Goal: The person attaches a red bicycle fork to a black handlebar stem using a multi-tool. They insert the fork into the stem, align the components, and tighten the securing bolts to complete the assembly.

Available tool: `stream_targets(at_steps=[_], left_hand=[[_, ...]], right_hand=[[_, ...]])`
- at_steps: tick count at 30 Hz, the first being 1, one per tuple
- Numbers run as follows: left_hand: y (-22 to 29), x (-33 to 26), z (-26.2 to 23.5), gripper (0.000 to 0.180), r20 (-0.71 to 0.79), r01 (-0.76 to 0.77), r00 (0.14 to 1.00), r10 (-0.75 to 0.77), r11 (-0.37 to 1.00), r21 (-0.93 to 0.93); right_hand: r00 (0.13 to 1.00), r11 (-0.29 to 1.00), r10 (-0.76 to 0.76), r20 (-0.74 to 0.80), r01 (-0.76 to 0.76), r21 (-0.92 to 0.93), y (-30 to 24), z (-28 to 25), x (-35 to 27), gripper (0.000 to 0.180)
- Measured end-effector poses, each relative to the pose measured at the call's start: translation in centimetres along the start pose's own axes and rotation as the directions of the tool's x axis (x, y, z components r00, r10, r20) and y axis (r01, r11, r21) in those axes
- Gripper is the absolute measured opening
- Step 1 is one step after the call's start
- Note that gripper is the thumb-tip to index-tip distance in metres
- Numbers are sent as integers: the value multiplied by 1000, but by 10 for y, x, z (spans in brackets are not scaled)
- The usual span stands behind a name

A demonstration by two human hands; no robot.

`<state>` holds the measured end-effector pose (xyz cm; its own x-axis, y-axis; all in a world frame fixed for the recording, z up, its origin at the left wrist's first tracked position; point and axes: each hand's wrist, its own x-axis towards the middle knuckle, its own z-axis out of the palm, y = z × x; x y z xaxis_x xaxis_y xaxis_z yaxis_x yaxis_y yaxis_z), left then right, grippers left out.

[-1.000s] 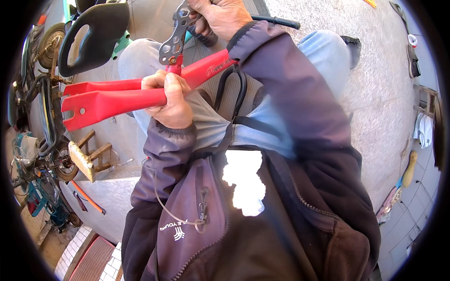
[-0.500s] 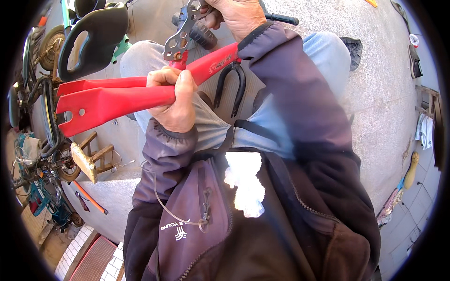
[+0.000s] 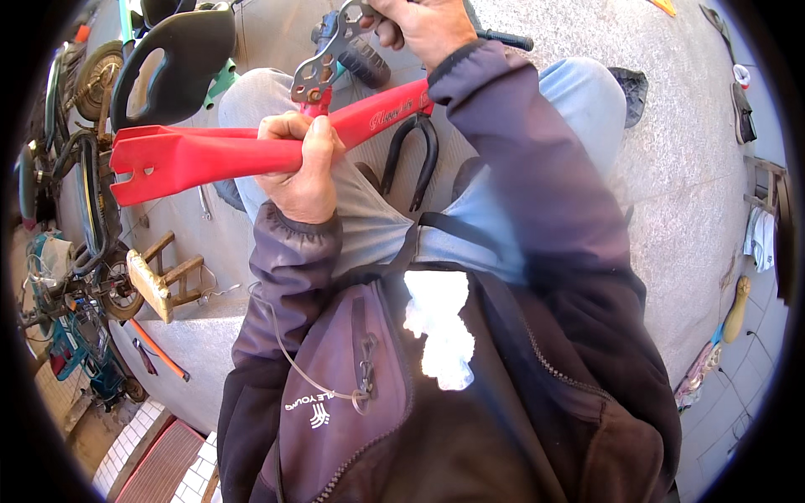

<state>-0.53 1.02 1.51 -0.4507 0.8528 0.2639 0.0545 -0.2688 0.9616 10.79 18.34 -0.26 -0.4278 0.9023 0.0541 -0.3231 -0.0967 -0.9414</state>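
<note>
My left hand point(image 3: 302, 163) is closed around a red bicycle frame piece point(image 3: 201, 155) that ends in a slotted dropout at the left. It lies across my lap. My right hand point(image 3: 423, 25) at the top grips a flat grey multi-hole wrench point(image 3: 323, 59), whose lower end sits on the red frame just above my left hand. A black rubber grip point(image 3: 365, 59) lies just behind the wrench. A pair of black-handled pliers point(image 3: 415, 159) rests on my thigh below the red frame.
A black bicycle saddle point(image 3: 172, 59) is at upper left, with bicycles and wheels point(image 3: 80, 201) along the left edge. A small wooden stool point(image 3: 163, 281) stands on the concrete, an orange-handled tool point(image 3: 159, 352) near it. Tools and rags lie at the far right.
My left hand and the red frame have shifted slightly down and right. The right hand with the wrench has moved up toward the top edge.
</note>
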Motion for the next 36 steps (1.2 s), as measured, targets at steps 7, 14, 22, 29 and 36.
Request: stream_targets(at_steps=[7, 14, 22, 29, 36], left_hand=[[1, -7, -2, 14, -89, 45, 995, -47, 999, -27], [0, -8, 2, 12, -106, -3, 994, 9, 998, 56], [-4, -20, -1, 29, -97, -20, 995, 30, 995, 98], [21, -65, -40, 30, 107, -39, 994, -20, 855, 518], [35, -65, -7, 28, 132, 308, 934, -333, 935, 176]], right_hand=[[998, 999, 52, -21, -52, 2, 2, 11, -13, 28], [980, 975, -115, -162, 81, -205, -12, -5, -103, 28], [913, 965, 236, -334, -180, 188, -4, -21, -97, 29], [973, 920, 201, -117, -146, 363, -14, -28, -101, 26], [961, 884, 274, 26, -262, 386, -17, -26, -106, 26]])
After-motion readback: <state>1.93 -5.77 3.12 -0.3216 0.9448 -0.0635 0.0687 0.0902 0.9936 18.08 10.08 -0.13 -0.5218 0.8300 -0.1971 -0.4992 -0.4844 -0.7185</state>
